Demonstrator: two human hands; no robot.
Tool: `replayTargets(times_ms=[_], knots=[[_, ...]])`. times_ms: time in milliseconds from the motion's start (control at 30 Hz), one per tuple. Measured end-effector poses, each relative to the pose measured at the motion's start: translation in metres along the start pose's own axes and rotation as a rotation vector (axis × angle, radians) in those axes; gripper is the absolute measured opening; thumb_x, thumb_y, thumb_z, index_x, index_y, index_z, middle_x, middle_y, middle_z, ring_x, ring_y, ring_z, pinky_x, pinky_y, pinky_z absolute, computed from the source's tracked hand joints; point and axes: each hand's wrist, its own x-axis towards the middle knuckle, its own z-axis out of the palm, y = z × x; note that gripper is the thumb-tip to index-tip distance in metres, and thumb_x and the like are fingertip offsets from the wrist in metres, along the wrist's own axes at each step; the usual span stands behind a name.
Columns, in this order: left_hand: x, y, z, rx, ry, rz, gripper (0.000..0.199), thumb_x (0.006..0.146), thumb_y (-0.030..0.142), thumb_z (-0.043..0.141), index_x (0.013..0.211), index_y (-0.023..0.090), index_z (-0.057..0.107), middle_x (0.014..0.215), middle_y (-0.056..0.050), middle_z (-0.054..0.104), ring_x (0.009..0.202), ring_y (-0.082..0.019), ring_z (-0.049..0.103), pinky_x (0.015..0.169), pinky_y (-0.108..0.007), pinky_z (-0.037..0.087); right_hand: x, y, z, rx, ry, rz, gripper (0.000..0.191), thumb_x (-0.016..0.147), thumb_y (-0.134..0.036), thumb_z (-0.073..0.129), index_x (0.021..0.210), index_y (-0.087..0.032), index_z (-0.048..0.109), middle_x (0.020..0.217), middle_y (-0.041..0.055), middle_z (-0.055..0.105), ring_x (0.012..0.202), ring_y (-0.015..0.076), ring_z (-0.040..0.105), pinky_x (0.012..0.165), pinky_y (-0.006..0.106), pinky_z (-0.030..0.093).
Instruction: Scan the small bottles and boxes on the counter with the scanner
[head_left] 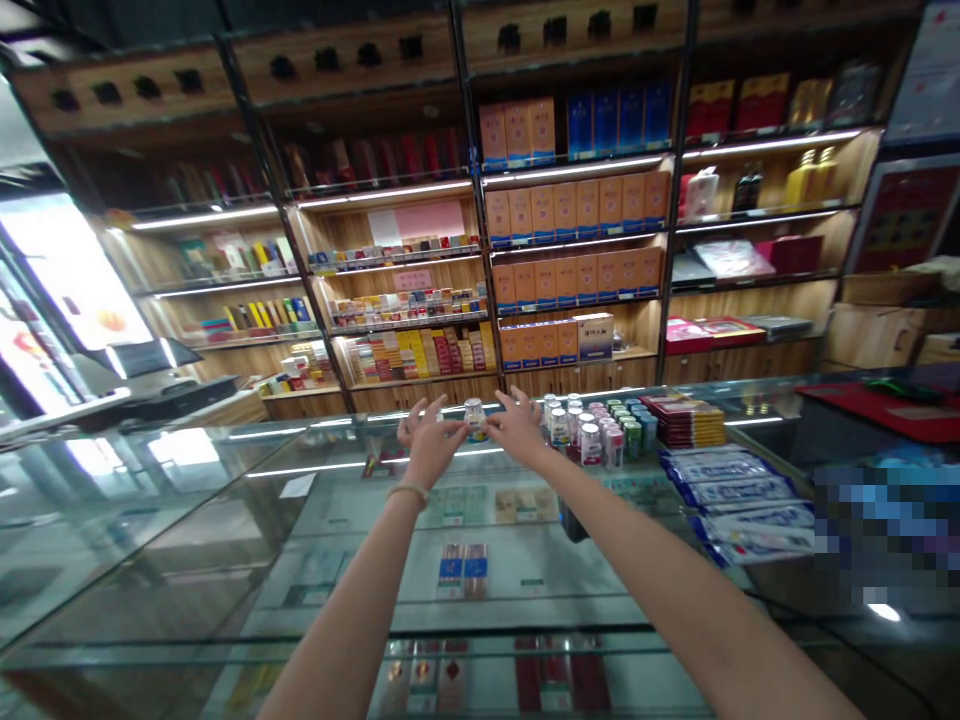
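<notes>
A small white-capped bottle (474,418) with a coloured label stands upright between my hands at the far side of the glass counter. My left hand (431,430) pinches it from the left with thumb and finger. From the right, the fingertips of my right hand (519,425) close on the same bottle. Whether its base rests on the glass I cannot tell. Just right of my right hand stand rows of similar small bottles (589,442) with white, pink, green and blue colouring.
Stacked red and gold packs (686,420) and blue-white packets (739,500) lie on the counter's right. Under the glass (337,560) are blue packs (463,570). A dark device (574,520) sits by my right forearm. Behind, shelves hold orange boxes (577,210); a monitor (139,357) is far left.
</notes>
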Motion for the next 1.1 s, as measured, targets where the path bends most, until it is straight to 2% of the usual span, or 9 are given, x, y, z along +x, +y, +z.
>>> replayTargets(times_ms=[167,400,600,833,1100], knots=[[0.0,0.033,0.012,-0.08,-0.041,0.023,0.026,0.084,0.05,0.068,0.085,0.028,0.08,0.146,-0.004,0.055,0.142,-0.032,0.037,0.122,-0.055,0.021,-0.019,0.025,-0.025,-0.003,-0.007,0.025,0.023,0.095,-0.043,0.059,0.102,-0.032,0.078,0.156,0.0033,0.045,0.149,0.0295,0.022,0.115,0.057,0.016],[-0.009,0.082,0.028,-0.123,-0.018,0.037,0.024,0.084,0.051,0.069,0.084,0.03,0.08,0.145,-0.002,0.056,0.145,-0.034,0.03,0.122,-0.059,0.017,-0.048,0.057,-0.064,-0.007,0.013,0.034,0.019,0.093,-0.042,0.062,0.099,-0.034,0.078,0.154,0.0007,0.047,0.149,0.0287,0.023,0.115,0.057,0.015],[-0.015,0.118,0.04,-0.186,-0.035,0.083,0.023,0.083,0.051,0.07,0.085,0.03,0.08,0.146,-0.001,0.055,0.145,-0.032,0.029,0.122,-0.056,0.019,-0.072,0.088,-0.087,0.016,0.068,0.014,0.016,0.089,-0.039,0.066,0.093,-0.032,0.079,0.152,0.0001,0.05,0.148,0.0303,0.025,0.116,0.055,0.016],[-0.011,0.149,0.058,-0.225,-0.074,0.122,0.019,0.083,0.047,0.071,0.084,0.029,0.079,0.143,-0.001,0.058,0.144,-0.031,0.03,0.122,-0.056,0.021,-0.087,0.115,-0.109,-0.022,0.094,0.015,0.014,0.089,-0.037,0.067,0.091,-0.029,0.079,0.152,0.0017,0.05,0.146,0.0303,0.027,0.114,0.055,0.017],[0.005,0.167,0.075,-0.257,-0.084,0.148,0.019,0.083,0.046,0.071,0.083,0.028,0.078,0.142,-0.001,0.059,0.144,-0.032,0.032,0.122,-0.056,0.021,-0.079,0.141,-0.12,-0.054,0.113,-0.003,0.017,0.089,-0.041,0.067,0.09,-0.029,0.079,0.151,0.002,0.051,0.146,0.0315,0.027,0.112,0.056,0.019]])
